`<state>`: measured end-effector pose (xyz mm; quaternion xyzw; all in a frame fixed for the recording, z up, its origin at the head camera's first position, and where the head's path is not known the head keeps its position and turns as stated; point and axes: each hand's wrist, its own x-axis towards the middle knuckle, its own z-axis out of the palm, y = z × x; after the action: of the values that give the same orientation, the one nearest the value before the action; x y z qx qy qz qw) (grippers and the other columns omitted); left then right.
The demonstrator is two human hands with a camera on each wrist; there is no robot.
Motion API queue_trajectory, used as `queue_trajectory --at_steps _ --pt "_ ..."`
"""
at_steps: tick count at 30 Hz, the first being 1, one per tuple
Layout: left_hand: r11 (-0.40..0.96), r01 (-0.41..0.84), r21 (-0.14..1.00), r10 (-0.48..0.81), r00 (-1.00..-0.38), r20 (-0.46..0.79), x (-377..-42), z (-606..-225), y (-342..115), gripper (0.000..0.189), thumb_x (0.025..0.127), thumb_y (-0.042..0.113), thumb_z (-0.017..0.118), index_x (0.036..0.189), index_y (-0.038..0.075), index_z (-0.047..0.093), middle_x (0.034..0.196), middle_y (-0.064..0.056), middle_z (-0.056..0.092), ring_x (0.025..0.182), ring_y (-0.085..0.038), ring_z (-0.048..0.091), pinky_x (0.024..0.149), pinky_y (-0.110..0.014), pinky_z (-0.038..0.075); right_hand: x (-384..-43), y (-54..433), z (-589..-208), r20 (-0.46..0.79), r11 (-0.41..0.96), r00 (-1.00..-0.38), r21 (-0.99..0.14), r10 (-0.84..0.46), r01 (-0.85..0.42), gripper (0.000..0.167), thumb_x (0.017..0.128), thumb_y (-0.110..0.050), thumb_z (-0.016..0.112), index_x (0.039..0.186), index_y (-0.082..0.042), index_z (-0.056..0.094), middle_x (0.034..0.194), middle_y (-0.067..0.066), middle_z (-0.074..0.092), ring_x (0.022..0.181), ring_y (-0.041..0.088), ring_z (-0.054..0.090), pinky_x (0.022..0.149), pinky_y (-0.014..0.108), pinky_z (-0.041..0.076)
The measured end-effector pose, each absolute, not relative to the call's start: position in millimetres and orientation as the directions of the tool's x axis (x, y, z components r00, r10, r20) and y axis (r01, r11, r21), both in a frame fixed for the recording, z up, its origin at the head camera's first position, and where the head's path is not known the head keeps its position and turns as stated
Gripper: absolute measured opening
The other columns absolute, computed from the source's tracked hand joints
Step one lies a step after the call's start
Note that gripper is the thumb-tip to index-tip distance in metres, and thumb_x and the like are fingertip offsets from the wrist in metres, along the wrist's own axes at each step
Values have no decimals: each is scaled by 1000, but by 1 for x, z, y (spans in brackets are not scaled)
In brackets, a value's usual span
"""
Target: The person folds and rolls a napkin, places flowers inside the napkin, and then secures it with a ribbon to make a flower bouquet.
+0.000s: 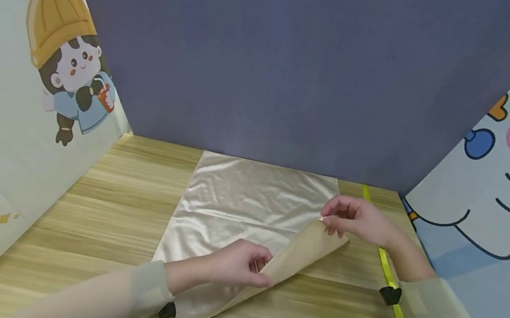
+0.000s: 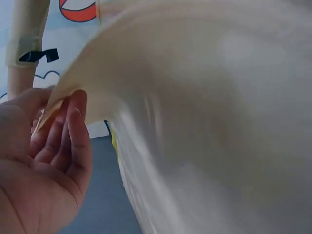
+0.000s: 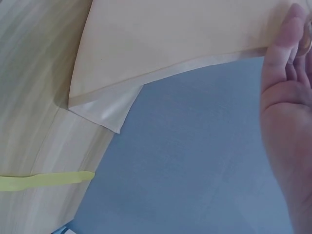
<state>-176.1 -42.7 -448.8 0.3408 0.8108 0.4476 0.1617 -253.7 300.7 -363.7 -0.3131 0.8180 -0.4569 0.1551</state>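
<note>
The shiny cloth [image 1: 240, 195] lies on the table [image 1: 123, 189] up against the dark backdrop [image 1: 268, 63], its far part spread flat but wrinkled, and by my reading the turning-over is only partly done: the near edge is lifted aslant, showing the matt underside, and is not yet laid down or smoothed. The left hand [image 1: 239, 262] reaches in low from the left and the right hand [image 1: 361, 220] farther out from the right, fingers bent, each grip pinched on the raised edge between thumb and fingers, 2 holds set well apart.
</note>
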Motion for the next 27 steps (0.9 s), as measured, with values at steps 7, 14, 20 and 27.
queue_trajectory --at_steps 7,14,20,27 --pt "398 403 824 637 -768 68 -160 -455 -72 10 93 17 85 96 10 78 83 7 76 74 7 61 73 -18 56 -257 301 -355 9 390 -775 -860 -632 -328 25 102 -6 77 124 2 67 108 2 77 93 18 74 81 35 64" --pt "406 308 860 552 -833 37 -145 -458 -98 10 94 14 84 99 9 78 88 3 77 79 3 66 77 -20 59 -261 299 -350 -33 355 -745 -893 -667 -279 29 104 3 70 130 10 59 119 8 73 111 14 76 97 34 65" --pt "437 253 863 520 -854 -12 -132 -463 -113 5 93 12 83 94 15 78 84 9 71 76 1 64 75 -20 56 -266 293 -347 3 379 -784 -874 -621 -304 18 108 -1 63 124 9 65 116 5 78 104 17 80 91 40 67" --pt "469 238 851 482 -876 -21 -119 -468 -132 13 96 18 82 85 23 77 75 15 67 69 2 61 67 -21 54 -277 283 -338 62 393 -833 -861 -549 -323 18 108 -5 67 120 7 71 107 4 82 93 18 81 84 43 68"
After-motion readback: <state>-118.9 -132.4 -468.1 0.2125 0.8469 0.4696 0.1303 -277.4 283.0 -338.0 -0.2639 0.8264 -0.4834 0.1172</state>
